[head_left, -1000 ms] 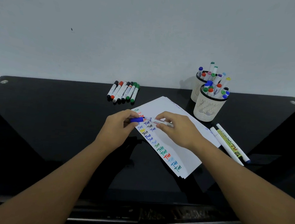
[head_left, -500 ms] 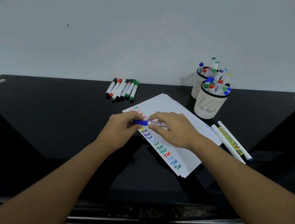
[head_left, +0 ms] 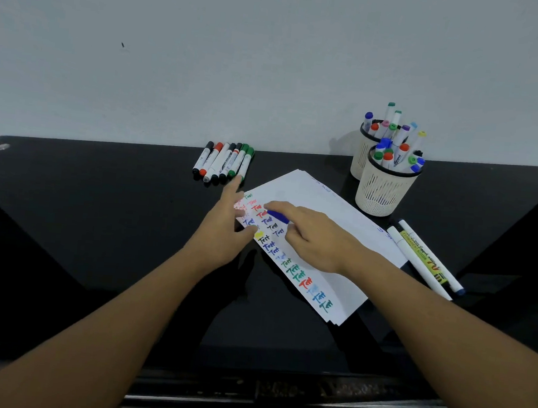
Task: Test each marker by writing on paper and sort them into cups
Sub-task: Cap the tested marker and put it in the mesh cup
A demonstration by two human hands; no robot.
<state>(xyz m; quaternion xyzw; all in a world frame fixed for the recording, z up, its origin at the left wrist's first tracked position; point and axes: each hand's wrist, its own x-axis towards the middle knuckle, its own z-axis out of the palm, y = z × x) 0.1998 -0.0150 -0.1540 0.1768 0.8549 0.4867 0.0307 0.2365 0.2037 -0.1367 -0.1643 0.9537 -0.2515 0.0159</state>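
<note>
A stack of white paper lies slanted on the black table, with coloured test words along its left edge. My right hand holds a blue-capped marker over the paper; only the cap end shows. My left hand stretches out with straight fingers over the paper's upper left corner, its fingertips near a row of several loose markers. Two cream mesh cups full of markers stand at the back right.
Two long markers lie side by side to the right of the paper. The black glass table runs back to a plain wall. Its front edge is close to me.
The cap went back on the blue marker. My left hand then let go and reached forward towards the loose markers. My right hand kept the marker.
</note>
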